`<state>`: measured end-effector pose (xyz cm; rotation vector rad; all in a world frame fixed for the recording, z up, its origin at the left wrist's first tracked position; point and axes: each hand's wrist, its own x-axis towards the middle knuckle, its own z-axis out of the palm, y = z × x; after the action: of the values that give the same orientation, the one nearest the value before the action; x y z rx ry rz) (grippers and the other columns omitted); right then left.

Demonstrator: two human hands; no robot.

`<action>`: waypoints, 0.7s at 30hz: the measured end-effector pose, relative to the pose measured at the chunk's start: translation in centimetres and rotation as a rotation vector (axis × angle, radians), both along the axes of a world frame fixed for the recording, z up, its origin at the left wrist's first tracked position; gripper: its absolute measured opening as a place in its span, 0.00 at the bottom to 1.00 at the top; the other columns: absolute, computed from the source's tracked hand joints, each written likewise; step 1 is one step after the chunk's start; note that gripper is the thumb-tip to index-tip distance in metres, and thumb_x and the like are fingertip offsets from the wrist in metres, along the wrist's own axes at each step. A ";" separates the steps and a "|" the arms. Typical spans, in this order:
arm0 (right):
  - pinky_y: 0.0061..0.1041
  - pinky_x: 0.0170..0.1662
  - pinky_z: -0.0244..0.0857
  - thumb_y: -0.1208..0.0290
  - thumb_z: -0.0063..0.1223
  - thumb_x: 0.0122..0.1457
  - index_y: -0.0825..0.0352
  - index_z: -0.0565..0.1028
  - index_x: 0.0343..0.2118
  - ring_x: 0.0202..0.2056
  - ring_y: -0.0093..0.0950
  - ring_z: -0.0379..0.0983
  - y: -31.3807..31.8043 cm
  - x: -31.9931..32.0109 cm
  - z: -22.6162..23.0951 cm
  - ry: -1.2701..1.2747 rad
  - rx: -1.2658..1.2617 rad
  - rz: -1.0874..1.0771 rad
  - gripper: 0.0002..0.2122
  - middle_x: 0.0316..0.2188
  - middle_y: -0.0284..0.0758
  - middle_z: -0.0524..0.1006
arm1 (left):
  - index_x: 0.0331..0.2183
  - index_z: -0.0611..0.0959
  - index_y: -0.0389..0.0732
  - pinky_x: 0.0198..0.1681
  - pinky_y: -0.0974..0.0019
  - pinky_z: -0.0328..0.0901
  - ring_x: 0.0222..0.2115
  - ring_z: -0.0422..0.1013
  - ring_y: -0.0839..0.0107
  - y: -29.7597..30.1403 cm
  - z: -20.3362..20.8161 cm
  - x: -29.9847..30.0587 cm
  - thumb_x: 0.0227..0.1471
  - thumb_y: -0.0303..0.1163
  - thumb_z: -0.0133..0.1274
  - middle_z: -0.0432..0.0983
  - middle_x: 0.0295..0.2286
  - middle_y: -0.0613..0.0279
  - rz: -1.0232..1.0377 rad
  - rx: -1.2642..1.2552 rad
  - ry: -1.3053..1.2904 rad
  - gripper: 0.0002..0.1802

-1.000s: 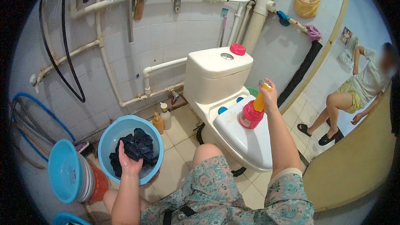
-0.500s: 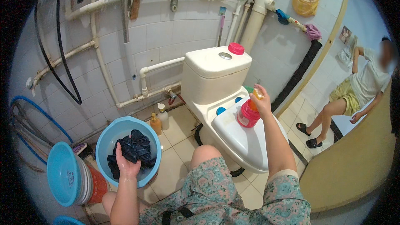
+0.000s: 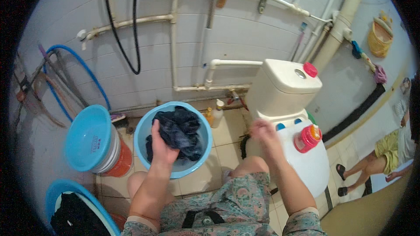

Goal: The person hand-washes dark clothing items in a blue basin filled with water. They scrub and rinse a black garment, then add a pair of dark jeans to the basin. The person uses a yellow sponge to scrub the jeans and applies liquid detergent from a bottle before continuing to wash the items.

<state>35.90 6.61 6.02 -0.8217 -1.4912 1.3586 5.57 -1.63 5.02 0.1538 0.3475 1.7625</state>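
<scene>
My left hand grips a bunch of wet dark cloth over a light blue basin with some water in it. Thumb and palm press against the near left side of the cloth, and the other fingers are hidden. In the air between basin and toilet is my right hand, smeared by motion, so its fingers cannot be made out. To its right, a pink jar stands on the closed white toilet lid, with something orange at its mouth.
Two pump bottles stand behind the basin. At left is a stack of buckets topped by a blue basin, with another blue tub holding black cloth nearer. A pink lid lies on the toilet tank. A person stands at right.
My right hand has left the pink jar and swung left toward the basin; the orange thing it held now shows at the jar. The view has turned left. My left hand stays on the cloth.
</scene>
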 end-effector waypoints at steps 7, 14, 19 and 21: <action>0.47 0.54 0.56 0.40 0.42 0.52 0.53 0.58 0.56 0.56 0.34 0.57 -3.1 -16.8 -0.7 0.578 -0.902 0.589 0.31 0.55 0.33 0.60 | 0.47 0.72 0.36 0.49 0.61 0.58 0.45 0.65 0.65 -0.9 -0.8 0.9 0.56 0.52 0.38 0.70 0.44 0.55 0.019 -0.124 0.916 0.30; 0.24 0.35 0.66 0.77 0.55 0.48 0.68 0.70 0.33 0.33 0.23 0.71 2.7 -18.9 -2.9 0.079 -0.071 -0.101 0.09 0.29 0.34 0.74 | 0.49 0.65 0.28 0.50 0.60 0.57 0.47 0.62 0.66 0.9 -10.2 0.0 0.52 0.59 0.39 0.66 0.44 0.48 -0.466 -0.275 0.450 0.41; 0.30 0.43 0.64 0.89 0.46 0.33 0.67 0.70 0.44 0.37 0.36 0.71 -1.8 -19.9 -0.4 -0.372 0.827 0.191 0.28 0.30 0.37 0.73 | 0.49 0.66 0.35 0.53 0.55 0.57 0.49 0.62 0.64 1.2 -6.4 -0.7 0.49 0.63 0.39 0.65 0.47 0.48 -0.374 -0.050 -0.130 0.42; 0.35 0.45 0.64 0.83 0.48 0.31 0.67 0.73 0.38 0.34 0.37 0.70 -4.8 -21.7 -0.9 -0.357 1.106 0.305 0.23 0.29 0.37 0.72 | 0.43 0.72 0.40 0.47 0.60 0.62 0.41 0.68 0.66 1.9 -8.3 -2.2 0.50 0.62 0.40 0.71 0.38 0.58 -0.324 0.082 -0.186 0.34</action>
<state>14.24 1.85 5.16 -0.1032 -2.3398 0.3850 3.37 0.24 -3.23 0.0975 0.1077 1.4569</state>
